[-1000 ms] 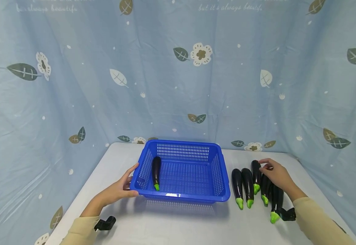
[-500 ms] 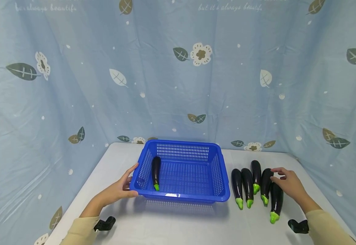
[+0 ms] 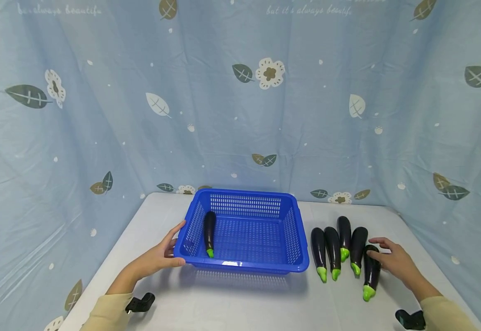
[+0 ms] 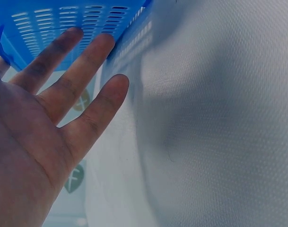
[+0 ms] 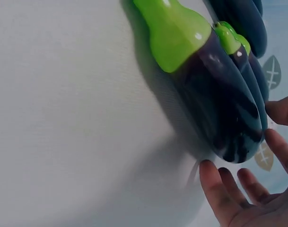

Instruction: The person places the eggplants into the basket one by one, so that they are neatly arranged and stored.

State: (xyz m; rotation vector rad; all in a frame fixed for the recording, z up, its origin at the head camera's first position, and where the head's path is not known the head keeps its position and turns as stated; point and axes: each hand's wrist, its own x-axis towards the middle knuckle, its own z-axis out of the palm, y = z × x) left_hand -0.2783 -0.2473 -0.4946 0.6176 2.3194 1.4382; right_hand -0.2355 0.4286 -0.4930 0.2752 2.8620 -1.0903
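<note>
My left hand [image 3: 153, 261] rests at the left end of a blue plastic basket [image 3: 248, 265]. In the left wrist view its long fingers [image 4: 80, 75] extend straight toward the basket's slotted wall [image 4: 68, 21]. One dark eggplant [image 3: 209, 232] lies lengthwise inside the basket, green stem end toward me. On the right, my right hand [image 3: 397, 264] is at the rounded far end of the rightmost eggplant [image 3: 371, 271]. The right wrist view shows spread fingers and thumb around that eggplant's dark end [image 5: 224, 109], not closed on it; whether they touch it is hard to tell.
Several more eggplants lie side by side between the basket and my right hand, among them a left one [image 3: 318, 248] and one beside the hand [image 3: 359, 248]. They rest on a white table [image 3: 240, 308]. A blue patterned curtain [image 3: 215, 115] hangs behind and at both sides.
My right hand has moved right and toward me, from the middle eggplants across to the rightmost one. The left hand stays at the basket, and the eggplants have not visibly moved.
</note>
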